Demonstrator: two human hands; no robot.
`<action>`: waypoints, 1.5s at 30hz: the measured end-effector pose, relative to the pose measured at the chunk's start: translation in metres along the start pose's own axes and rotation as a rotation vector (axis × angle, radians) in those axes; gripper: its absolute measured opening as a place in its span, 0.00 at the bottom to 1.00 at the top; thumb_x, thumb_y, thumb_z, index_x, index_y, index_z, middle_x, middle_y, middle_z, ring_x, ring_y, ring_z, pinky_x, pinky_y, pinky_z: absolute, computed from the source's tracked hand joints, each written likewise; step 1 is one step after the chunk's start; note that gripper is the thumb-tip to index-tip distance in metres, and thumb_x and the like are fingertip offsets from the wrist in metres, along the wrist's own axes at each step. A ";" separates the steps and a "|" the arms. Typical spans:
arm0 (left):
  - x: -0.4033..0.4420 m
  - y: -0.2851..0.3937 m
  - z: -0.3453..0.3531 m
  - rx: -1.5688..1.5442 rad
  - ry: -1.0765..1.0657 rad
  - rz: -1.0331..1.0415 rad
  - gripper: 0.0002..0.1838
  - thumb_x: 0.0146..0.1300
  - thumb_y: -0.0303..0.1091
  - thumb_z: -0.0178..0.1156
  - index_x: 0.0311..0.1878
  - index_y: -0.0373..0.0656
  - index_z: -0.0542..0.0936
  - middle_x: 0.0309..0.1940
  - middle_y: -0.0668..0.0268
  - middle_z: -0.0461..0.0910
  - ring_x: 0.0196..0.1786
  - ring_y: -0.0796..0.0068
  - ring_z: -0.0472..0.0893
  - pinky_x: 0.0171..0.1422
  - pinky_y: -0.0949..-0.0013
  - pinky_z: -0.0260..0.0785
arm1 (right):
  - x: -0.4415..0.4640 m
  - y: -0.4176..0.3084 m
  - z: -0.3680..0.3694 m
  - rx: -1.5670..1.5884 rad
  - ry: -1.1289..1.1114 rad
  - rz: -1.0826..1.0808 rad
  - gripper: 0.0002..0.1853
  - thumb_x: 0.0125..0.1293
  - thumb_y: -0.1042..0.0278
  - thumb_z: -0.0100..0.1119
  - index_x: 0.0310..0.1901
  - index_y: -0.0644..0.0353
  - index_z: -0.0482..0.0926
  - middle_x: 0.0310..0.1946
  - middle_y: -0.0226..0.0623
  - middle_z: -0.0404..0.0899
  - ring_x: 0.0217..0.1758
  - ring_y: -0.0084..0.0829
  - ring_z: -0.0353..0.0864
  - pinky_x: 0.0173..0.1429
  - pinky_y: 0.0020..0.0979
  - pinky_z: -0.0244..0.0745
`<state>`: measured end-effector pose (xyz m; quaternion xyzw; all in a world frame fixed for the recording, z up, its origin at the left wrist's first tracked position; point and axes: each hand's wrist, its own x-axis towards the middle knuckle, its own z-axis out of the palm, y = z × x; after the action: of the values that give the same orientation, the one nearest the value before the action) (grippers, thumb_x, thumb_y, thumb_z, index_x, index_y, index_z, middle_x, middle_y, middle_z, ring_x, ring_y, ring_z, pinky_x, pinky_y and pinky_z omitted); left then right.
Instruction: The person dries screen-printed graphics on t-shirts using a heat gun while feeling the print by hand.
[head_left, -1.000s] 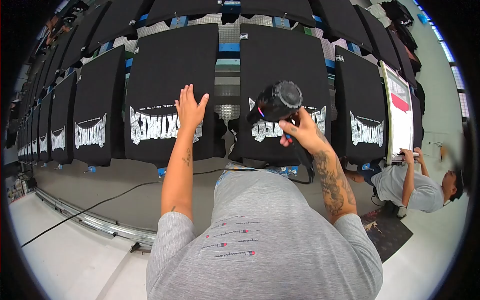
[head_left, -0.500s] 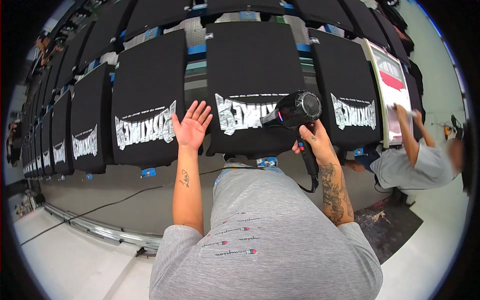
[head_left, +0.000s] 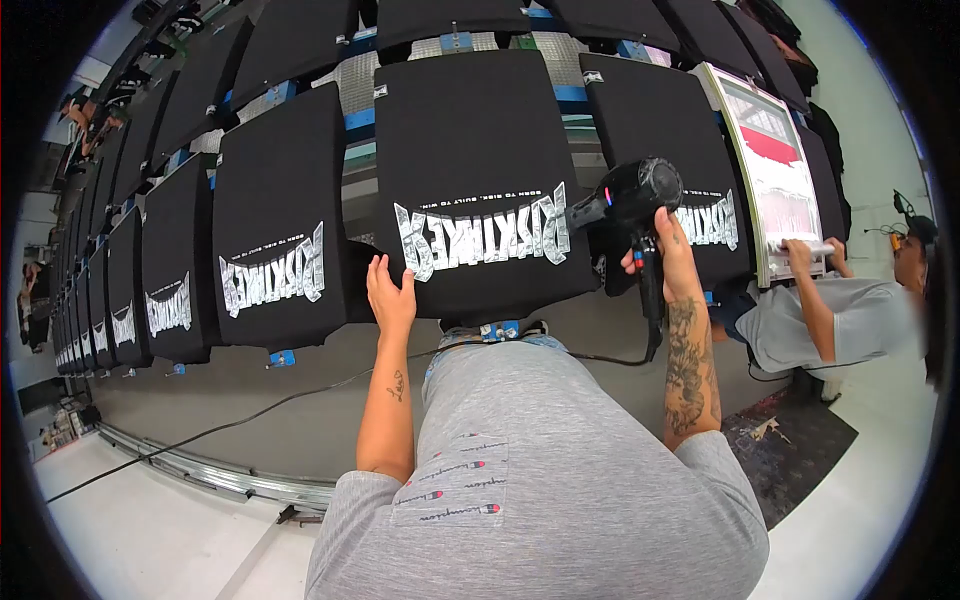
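A black hair dryer (head_left: 640, 190) is in my right hand (head_left: 672, 258), its fingers wrapped round the handle. The nozzle points left, beside the right end of the white print (head_left: 485, 238) on the black shirt (head_left: 470, 130) in front of me. That shirt lies flat over a board. My left hand (head_left: 391, 293) is at the lower left corner of this shirt, fingers stretched out and holding nothing. Whether its fingertips touch the cloth I cannot tell. The dryer's black cord hangs below the handle and runs left behind my body.
More printed black shirts (head_left: 275, 200) on boards line up to the left, and another stands at the right. A co-worker (head_left: 820, 320) at the right grips a squeegee in a framed screen (head_left: 755, 180) with red and white ink. A cable (head_left: 250, 410) crosses the floor side.
My right hand has moved the hair dryer to the right, off the print. My left hand has lowered. The shirts appear shifted left, and the co-worker's hands have come down the screen.
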<state>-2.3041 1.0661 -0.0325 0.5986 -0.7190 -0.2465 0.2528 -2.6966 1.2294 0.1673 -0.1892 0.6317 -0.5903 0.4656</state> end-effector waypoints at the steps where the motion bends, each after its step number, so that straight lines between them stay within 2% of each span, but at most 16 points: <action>1: -0.001 -0.001 -0.001 -0.009 -0.009 -0.007 0.32 0.68 0.41 0.64 0.70 0.34 0.71 0.74 0.48 0.66 0.76 0.48 0.64 0.80 0.51 0.55 | 0.010 -0.004 0.003 -0.013 -0.003 -0.020 0.29 0.77 0.42 0.53 0.63 0.61 0.67 0.39 0.38 0.80 0.22 0.27 0.83 0.25 0.26 0.80; 5: -0.004 -0.009 -0.009 0.001 -0.023 -0.016 0.31 0.69 0.41 0.63 0.70 0.34 0.71 0.74 0.49 0.66 0.77 0.49 0.63 0.80 0.50 0.55 | 0.048 -0.017 0.016 -0.065 0.001 -0.069 0.29 0.77 0.40 0.52 0.61 0.59 0.69 0.34 0.39 0.83 0.23 0.28 0.84 0.27 0.26 0.82; 11: -0.002 -0.030 -0.018 0.009 -0.006 0.017 0.30 0.69 0.41 0.62 0.69 0.35 0.72 0.73 0.51 0.68 0.76 0.49 0.65 0.80 0.53 0.56 | 0.062 -0.023 0.057 -0.104 -0.054 -0.016 0.30 0.76 0.39 0.53 0.62 0.59 0.69 0.35 0.38 0.82 0.23 0.26 0.85 0.26 0.25 0.82; 15: -0.001 -0.035 -0.025 0.001 -0.028 0.054 0.29 0.69 0.40 0.62 0.70 0.35 0.72 0.73 0.50 0.68 0.77 0.49 0.64 0.80 0.52 0.55 | 0.062 -0.015 0.104 -0.097 -0.134 0.026 0.30 0.77 0.40 0.53 0.63 0.60 0.68 0.40 0.37 0.81 0.23 0.25 0.83 0.26 0.25 0.83; 17: -0.003 -0.036 -0.029 -0.018 -0.026 0.103 0.29 0.68 0.39 0.63 0.68 0.34 0.72 0.72 0.48 0.69 0.76 0.47 0.65 0.79 0.49 0.55 | 0.065 -0.008 0.131 -0.089 -0.200 0.028 0.30 0.77 0.40 0.53 0.63 0.61 0.69 0.40 0.37 0.81 0.23 0.25 0.83 0.26 0.25 0.82; 23: -0.010 -0.041 -0.040 -0.031 -0.085 0.182 0.30 0.66 0.38 0.64 0.68 0.34 0.72 0.72 0.50 0.68 0.76 0.48 0.65 0.79 0.48 0.55 | 0.063 0.000 0.225 -0.096 -0.394 0.059 0.30 0.77 0.42 0.53 0.66 0.59 0.67 0.40 0.36 0.81 0.23 0.22 0.82 0.26 0.23 0.81; 25: -0.012 -0.043 -0.046 -0.023 -0.097 0.199 0.29 0.66 0.37 0.64 0.68 0.34 0.73 0.71 0.50 0.70 0.76 0.48 0.66 0.78 0.49 0.57 | 0.068 0.005 0.249 -0.137 -0.436 0.056 0.29 0.78 0.40 0.50 0.61 0.62 0.69 0.39 0.39 0.80 0.23 0.26 0.82 0.28 0.25 0.81; 29: -0.015 -0.048 -0.058 -0.031 -0.122 0.213 0.29 0.66 0.37 0.64 0.67 0.34 0.73 0.71 0.50 0.69 0.76 0.48 0.66 0.78 0.49 0.57 | 0.064 0.007 0.284 -0.190 -0.463 0.032 0.31 0.78 0.39 0.50 0.62 0.63 0.69 0.38 0.38 0.80 0.24 0.25 0.82 0.28 0.25 0.80; 33: -0.014 -0.056 -0.063 -0.031 -0.122 0.206 0.29 0.67 0.38 0.64 0.68 0.35 0.73 0.71 0.51 0.69 0.76 0.48 0.65 0.78 0.49 0.57 | 0.045 0.008 0.290 -0.197 -0.484 0.061 0.31 0.78 0.40 0.50 0.63 0.63 0.69 0.37 0.37 0.80 0.25 0.25 0.81 0.29 0.26 0.80; 39: -0.005 -0.056 -0.051 -0.032 -0.119 0.217 0.30 0.66 0.39 0.64 0.68 0.36 0.73 0.72 0.51 0.68 0.77 0.49 0.64 0.79 0.46 0.56 | 0.001 0.021 0.256 -0.226 -0.486 0.157 0.30 0.79 0.41 0.49 0.64 0.63 0.66 0.37 0.39 0.81 0.27 0.28 0.84 0.30 0.27 0.81; 45: 0.005 -0.039 -0.036 0.042 -0.105 0.300 0.30 0.66 0.39 0.64 0.68 0.36 0.73 0.72 0.50 0.67 0.77 0.48 0.63 0.79 0.47 0.55 | -0.022 0.021 0.197 -0.119 -0.308 0.114 0.29 0.79 0.43 0.50 0.64 0.62 0.66 0.40 0.39 0.79 0.27 0.30 0.84 0.30 0.27 0.82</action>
<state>-2.2525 1.0534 -0.0311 0.4759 -0.8176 -0.2217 0.2364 -2.5189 1.1395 0.1817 -0.2687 0.5963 -0.4886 0.5776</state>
